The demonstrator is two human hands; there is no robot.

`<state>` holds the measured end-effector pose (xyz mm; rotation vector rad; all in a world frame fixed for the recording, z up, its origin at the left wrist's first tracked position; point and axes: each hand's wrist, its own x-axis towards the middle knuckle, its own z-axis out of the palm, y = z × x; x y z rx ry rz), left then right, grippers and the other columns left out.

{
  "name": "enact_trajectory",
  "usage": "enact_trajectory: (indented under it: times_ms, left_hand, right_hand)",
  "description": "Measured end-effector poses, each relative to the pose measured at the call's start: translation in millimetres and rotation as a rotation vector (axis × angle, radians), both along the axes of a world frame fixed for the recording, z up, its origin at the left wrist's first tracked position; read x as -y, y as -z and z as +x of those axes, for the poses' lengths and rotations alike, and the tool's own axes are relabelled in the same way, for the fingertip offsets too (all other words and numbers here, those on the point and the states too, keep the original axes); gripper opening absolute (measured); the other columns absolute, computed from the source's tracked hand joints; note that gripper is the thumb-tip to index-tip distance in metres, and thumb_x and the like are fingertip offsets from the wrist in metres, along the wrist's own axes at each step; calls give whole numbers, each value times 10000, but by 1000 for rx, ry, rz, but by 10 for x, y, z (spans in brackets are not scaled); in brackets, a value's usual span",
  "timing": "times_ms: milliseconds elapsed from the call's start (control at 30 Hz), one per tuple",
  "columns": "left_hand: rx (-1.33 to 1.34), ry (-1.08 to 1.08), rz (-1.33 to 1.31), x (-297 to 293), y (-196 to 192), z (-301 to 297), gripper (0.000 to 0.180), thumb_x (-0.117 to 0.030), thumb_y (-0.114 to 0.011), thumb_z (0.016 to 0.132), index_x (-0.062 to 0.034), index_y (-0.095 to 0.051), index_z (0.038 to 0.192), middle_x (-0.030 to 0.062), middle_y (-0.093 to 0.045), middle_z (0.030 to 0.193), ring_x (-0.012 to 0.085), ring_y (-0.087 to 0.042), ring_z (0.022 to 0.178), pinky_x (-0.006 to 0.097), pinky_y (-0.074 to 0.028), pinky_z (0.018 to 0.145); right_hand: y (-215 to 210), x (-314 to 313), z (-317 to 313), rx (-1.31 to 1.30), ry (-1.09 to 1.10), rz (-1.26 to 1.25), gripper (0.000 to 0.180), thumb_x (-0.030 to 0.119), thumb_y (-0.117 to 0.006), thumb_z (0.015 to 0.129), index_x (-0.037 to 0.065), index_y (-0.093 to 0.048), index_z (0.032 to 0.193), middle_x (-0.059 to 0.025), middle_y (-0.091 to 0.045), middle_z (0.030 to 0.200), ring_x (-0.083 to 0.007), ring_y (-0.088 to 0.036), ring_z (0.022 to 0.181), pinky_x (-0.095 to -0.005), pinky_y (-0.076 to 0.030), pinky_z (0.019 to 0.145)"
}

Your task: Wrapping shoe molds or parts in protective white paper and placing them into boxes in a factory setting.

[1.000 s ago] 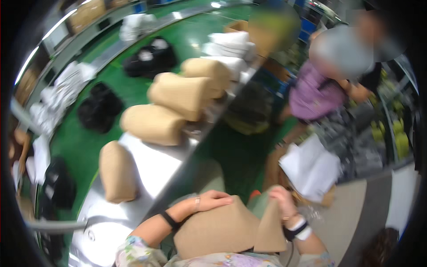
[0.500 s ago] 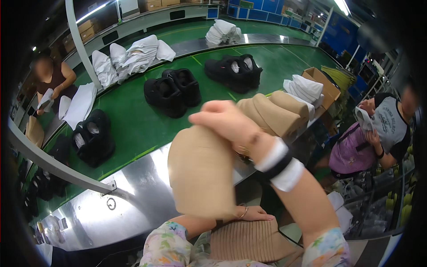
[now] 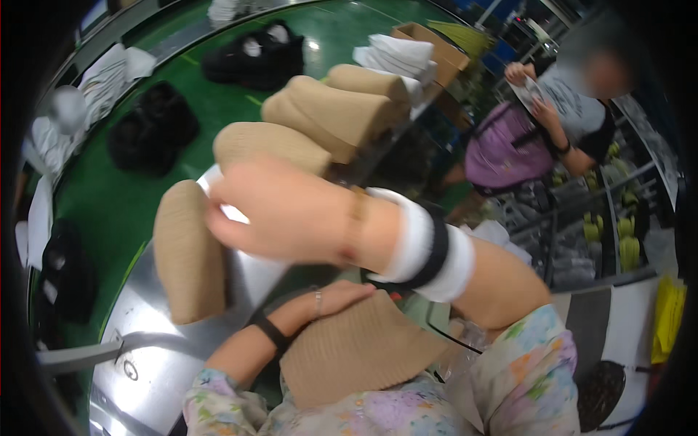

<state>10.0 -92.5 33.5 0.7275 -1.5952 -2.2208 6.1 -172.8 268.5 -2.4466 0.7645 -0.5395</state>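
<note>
My right hand point(image 3: 283, 218) reaches across to the left, its fingertips at the right edge of a tan knitted piece point(image 3: 187, 251) that lies on the shiny metal table point(image 3: 145, 356). The fingers are spread, with a light patch showing between them. That wrist wears a white and black band. My left hand point(image 3: 331, 299) rests flat on another tan knitted piece point(image 3: 356, 352) in my lap and holds it down. It wears a ring and a black wristband.
Three more tan pieces point(image 3: 342, 109) lie in a row along the table's edge. Black items point(image 3: 153, 127) and white cloth pieces point(image 3: 396, 54) sit on the green conveyor point(image 3: 109, 211). A cardboard box point(image 3: 429, 36) stands behind. Another person point(image 3: 523, 138) sits at right.
My right hand held the tan piece up in the air; it now lies flat on the metal table with the hand beside it. My left hand stayed on the lap piece.
</note>
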Motion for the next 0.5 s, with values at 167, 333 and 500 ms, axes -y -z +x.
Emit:
enact_trajectory:
  times_ms: [167, 333, 500]
  left_hand:
    - [82, 80, 96, 73, -121, -45, 396, -320, -433, 882, -3, -561, 1083, 68, -572, 1049, 115, -499, 954, 256, -391, 845]
    - [273, 89, 89, 54, -322, -251, 415, -360, -444, 864, -2, -528, 1056, 67, -552, 934, 112, -506, 857, 236, -409, 757]
    - [323, 144, -14, -8, -355, -333, 397, -334, -441, 880, -11, -511, 1099, 75, -550, 979, 126, -500, 908, 245, -397, 811]
  right_hand:
    - [1118, -489, -1866, -228, 162, 462, 212, 222, -543, 795, 22, -584, 854, -141, -604, 799, -236, -599, 747, -328, -472, 666]
    - [1635, -1053, -2130, 241, 416, 1104, 215, 246, -596, 824, 36, -575, 861, -10, -581, 830, -78, -509, 758, -234, -420, 661]
    - [1963, -1205, -2092, 614, 527, 1172, 168, 192, -558, 824, 42, -561, 750, 28, -530, 704, -46, -460, 679, -194, -383, 614]
